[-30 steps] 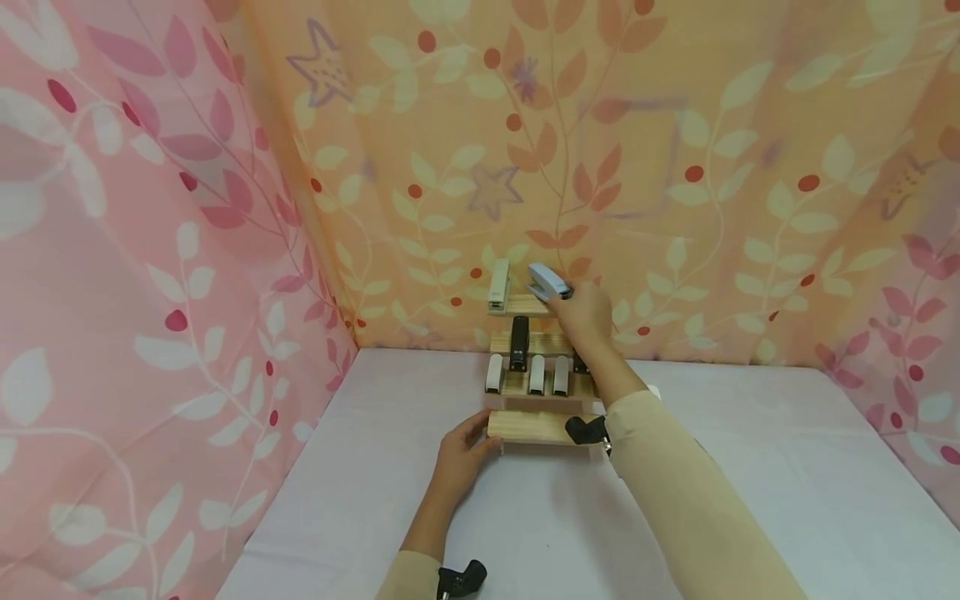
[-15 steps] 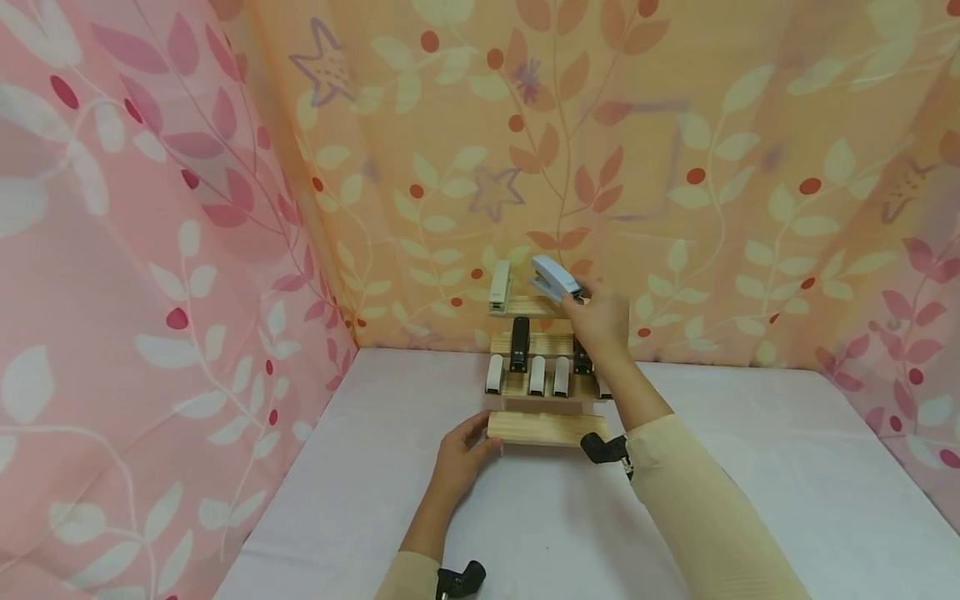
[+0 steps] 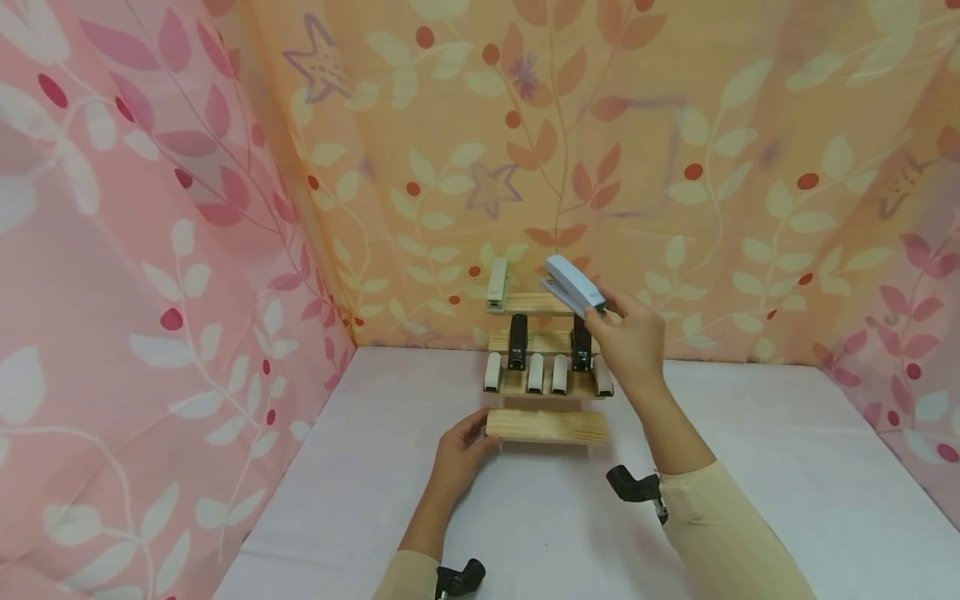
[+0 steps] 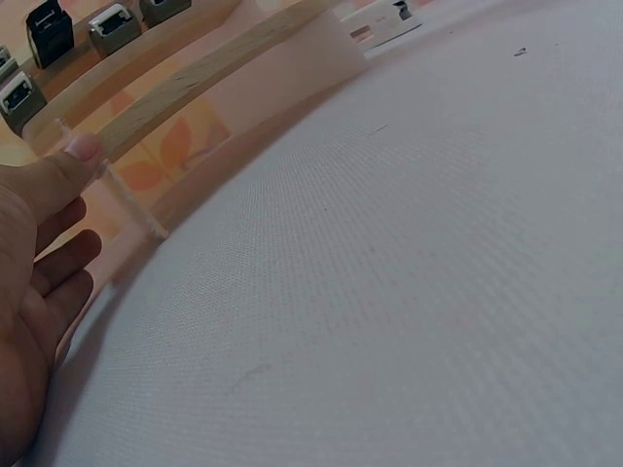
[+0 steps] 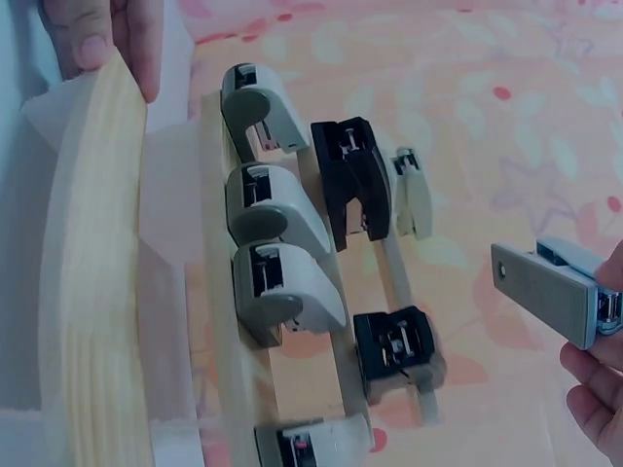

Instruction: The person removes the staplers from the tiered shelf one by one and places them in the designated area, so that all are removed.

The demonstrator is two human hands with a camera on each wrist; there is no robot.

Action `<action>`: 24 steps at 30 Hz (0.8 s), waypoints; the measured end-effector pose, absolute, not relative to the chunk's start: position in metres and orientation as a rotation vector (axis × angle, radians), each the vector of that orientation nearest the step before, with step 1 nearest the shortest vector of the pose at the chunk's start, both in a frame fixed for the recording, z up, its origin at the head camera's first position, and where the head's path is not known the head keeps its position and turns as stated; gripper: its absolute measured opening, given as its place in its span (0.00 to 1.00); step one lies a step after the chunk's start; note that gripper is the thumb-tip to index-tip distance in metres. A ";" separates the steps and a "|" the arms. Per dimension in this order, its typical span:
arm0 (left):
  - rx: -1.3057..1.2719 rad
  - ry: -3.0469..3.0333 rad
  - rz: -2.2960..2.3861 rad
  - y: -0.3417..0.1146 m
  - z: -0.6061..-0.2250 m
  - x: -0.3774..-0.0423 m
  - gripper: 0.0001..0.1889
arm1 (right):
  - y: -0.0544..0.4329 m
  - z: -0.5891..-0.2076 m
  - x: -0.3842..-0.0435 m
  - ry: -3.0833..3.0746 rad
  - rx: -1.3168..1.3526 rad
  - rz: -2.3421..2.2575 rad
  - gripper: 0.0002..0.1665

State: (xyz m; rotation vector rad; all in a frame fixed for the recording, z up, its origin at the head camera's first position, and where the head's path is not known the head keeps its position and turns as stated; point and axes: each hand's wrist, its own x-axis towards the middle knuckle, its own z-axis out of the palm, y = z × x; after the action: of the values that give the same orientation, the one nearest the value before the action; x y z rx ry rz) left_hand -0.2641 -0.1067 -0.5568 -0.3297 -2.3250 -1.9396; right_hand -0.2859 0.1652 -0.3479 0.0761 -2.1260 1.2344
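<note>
My right hand [image 3: 633, 342] pinches a light blue stapler [image 3: 573, 283] by one end, held tilted in the air off the right side of a tiered wooden rack. In the right wrist view its flat grey base [image 5: 545, 287] faces the camera. My left hand [image 3: 456, 458] grips the left end of the rack's lowest, bare board [image 3: 547, 426], thumb at its front edge. On the top tier stands a cream stapler [image 3: 498, 284]. Two black staplers [image 3: 518, 342] occupy the tier below, and several small white-and-grey staplers [image 3: 536, 373] line the one under that.
Clear side supports [image 4: 136, 204] hold up the rack on a white-covered table [image 3: 360, 467]. A white object [image 4: 384, 27] lies beyond the rack's right end. An orange patterned cloth [image 3: 420, 167] hangs close behind, and a pink one [image 3: 150, 333] at the left.
My right hand has drawn the light blue stapler rightward and toward me from over the top tier, uncovering the right black stapler and the rightmost white one. The left hand has stayed put.
</note>
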 end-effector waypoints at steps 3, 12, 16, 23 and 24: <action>-0.327 -2.320 -1.956 -0.106 -0.558 -0.264 0.33 | 0.172 -0.351 -0.274 -2.123 0.087 1.228 0.25; -0.325 -2.373 -1.893 -0.107 -0.557 -0.264 0.34 | 0.193 -0.361 -0.242 -2.116 0.040 1.223 0.27; -0.328 -2.384 -1.890 -0.108 -0.560 -0.263 0.35 | 0.204 -0.368 -0.229 -2.092 0.047 1.180 0.26; -0.327 -2.340 -1.917 -0.107 -0.560 -0.266 0.34 | 0.222 -0.376 -0.210 -2.062 -0.020 1.046 0.29; -0.321 -2.338 -1.919 -0.107 -0.560 -0.266 0.34 | 0.225 -0.378 -0.208 -2.066 -0.030 1.035 0.29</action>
State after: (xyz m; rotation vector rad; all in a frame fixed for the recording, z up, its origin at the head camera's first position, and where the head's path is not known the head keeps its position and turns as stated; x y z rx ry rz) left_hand -0.2660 -0.1067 -0.5601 -0.3214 -2.3376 -1.9190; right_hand -0.2075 0.2250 -0.3777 -0.0300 -2.0660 1.0351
